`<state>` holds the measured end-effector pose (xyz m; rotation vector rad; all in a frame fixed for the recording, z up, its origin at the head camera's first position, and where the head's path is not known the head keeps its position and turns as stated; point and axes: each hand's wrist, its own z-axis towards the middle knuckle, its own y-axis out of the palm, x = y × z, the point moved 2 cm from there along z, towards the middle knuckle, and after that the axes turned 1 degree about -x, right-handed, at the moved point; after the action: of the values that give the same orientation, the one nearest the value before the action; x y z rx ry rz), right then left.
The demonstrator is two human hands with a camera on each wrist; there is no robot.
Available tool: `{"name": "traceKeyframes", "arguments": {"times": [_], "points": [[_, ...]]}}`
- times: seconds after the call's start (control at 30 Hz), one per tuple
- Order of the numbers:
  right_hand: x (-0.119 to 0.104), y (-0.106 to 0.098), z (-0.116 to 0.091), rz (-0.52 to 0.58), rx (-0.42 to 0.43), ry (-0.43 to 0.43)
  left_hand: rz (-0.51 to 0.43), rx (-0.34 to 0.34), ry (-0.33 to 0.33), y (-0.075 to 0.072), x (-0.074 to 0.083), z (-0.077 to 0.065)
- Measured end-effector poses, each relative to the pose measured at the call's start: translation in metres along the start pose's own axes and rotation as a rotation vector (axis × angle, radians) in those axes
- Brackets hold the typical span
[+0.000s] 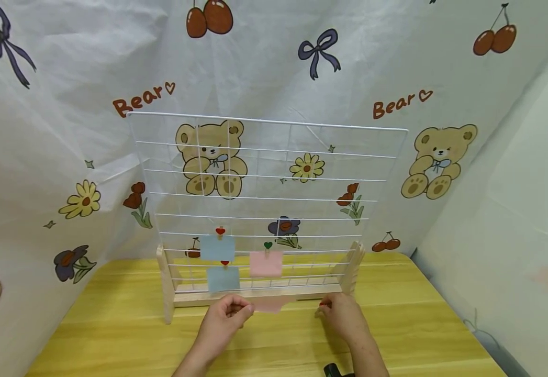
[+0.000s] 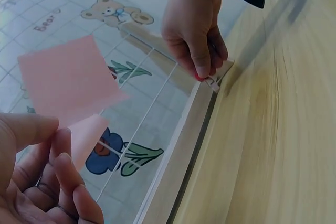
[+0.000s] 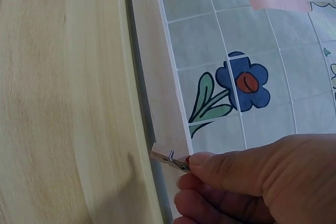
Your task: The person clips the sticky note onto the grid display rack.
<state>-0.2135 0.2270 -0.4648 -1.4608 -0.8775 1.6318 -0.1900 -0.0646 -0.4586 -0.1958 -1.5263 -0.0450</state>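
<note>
My left hand [image 1: 226, 317] pinches a pink paper note [image 2: 68, 77] between thumb and fingers, in front of the rack's base. More pink paper [image 2: 86, 137] shows just behind those fingers in the left wrist view. To the right, my right hand [image 1: 344, 314] pinches a small wooden clothespin [image 3: 170, 160] with a red top, close by the base bar. On the white wire grid [image 1: 266, 125] hang two blue notes [image 1: 217, 247] under red-heart clothespins. A pink note [image 1: 266, 264] hangs beside them from a green-heart clothespin [image 1: 267, 246].
Wooden side supports [image 1: 163, 283] and a wooden base bar [image 1: 193, 299] hold the grid upright on the yellow wood-grain table [image 1: 410, 324]. A black object [image 1: 332, 370] lies at the near edge by my right forearm. A printed bear cloth [image 1: 264, 63] hangs behind.
</note>
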Motion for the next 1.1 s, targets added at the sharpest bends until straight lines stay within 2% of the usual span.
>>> {"name": "traceKeyframes", "arguments": {"times": [0.23,0.5,0.67,1.1], "points": [[0.001,0.001,-0.001,0.021,-0.019,0.003,-0.042,0.022,0.014,0.014,0.001,0.004],[0.001,0.000,-0.001,0.025,-0.025,-0.005,-0.150,0.031,-0.045,0.029,0.003,0.013],[-0.002,-0.001,0.000,0.033,-0.018,-0.012,-0.180,0.045,-0.058,0.040,0.008,0.020],[-0.003,-0.003,-0.002,0.027,0.002,-0.053,-0.265,0.045,-0.031,0.069,0.023,0.036]]}}
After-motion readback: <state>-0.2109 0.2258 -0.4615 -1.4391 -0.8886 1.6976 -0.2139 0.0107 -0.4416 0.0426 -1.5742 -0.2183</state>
